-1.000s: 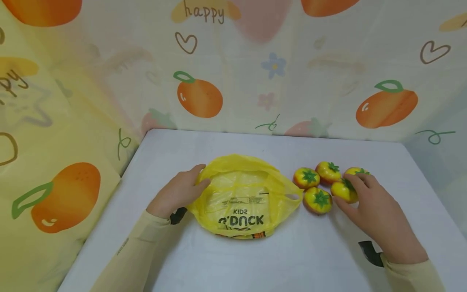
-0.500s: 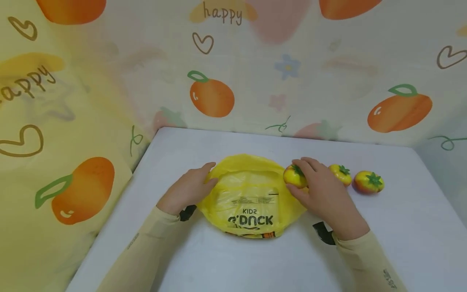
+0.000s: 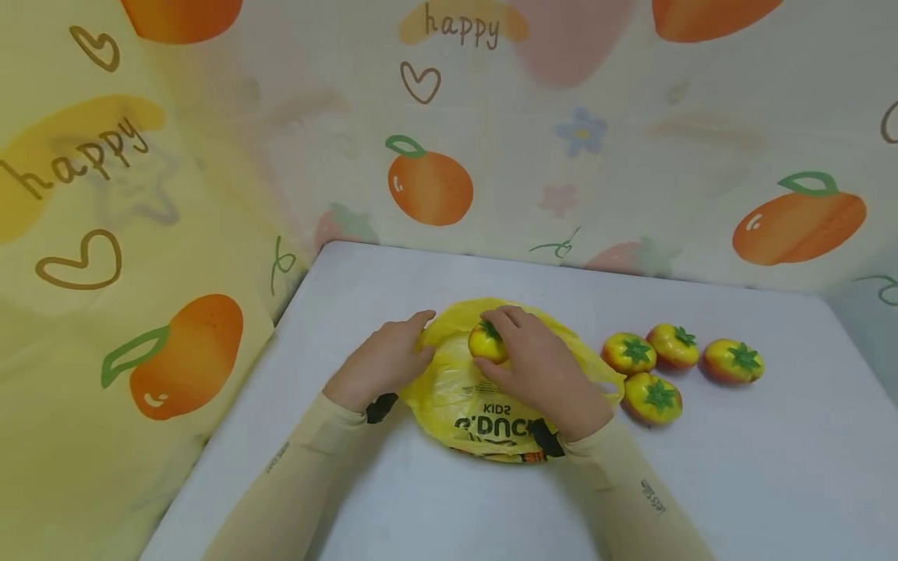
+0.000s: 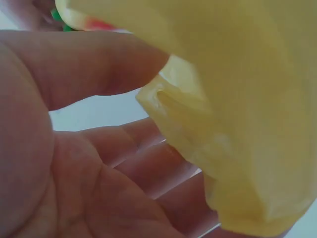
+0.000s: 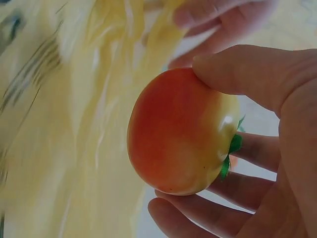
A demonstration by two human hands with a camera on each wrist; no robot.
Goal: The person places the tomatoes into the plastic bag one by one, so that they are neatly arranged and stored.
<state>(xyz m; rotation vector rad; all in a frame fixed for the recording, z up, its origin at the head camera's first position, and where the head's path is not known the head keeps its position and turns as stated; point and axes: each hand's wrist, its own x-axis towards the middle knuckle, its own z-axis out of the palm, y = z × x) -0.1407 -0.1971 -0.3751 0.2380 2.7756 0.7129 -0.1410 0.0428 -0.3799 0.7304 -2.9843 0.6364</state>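
A yellow plastic bag [image 3: 449,389] with black lettering lies on the table, its mouth spread. My left hand [image 3: 382,362] holds the bag's left edge; in the left wrist view the yellow film [image 4: 242,124] passes between the thumb and the fingers. Over the bag's mouth, my right hand [image 3: 543,370] grips a red-and-yellow tomato [image 3: 486,343] with a green star-shaped stem top. The right wrist view shows this tomato [image 5: 173,134] between the thumb and the curled fingers, beside the bag [image 5: 94,124]. Whether it touches the bag is unclear.
Several similar tomatoes [image 3: 652,399] sit on the white table [image 3: 449,506], right of the bag. The nearest ones lie close to its right handle. Behind the table hangs a fruit-printed cloth [image 3: 505,156], and another yellow cloth [image 3: 210,257] borders the left side.
My right hand has taken a tomato from the group and carried it left, over the bag. The left hand stays at the bag's left edge. The head view has shifted slightly left.
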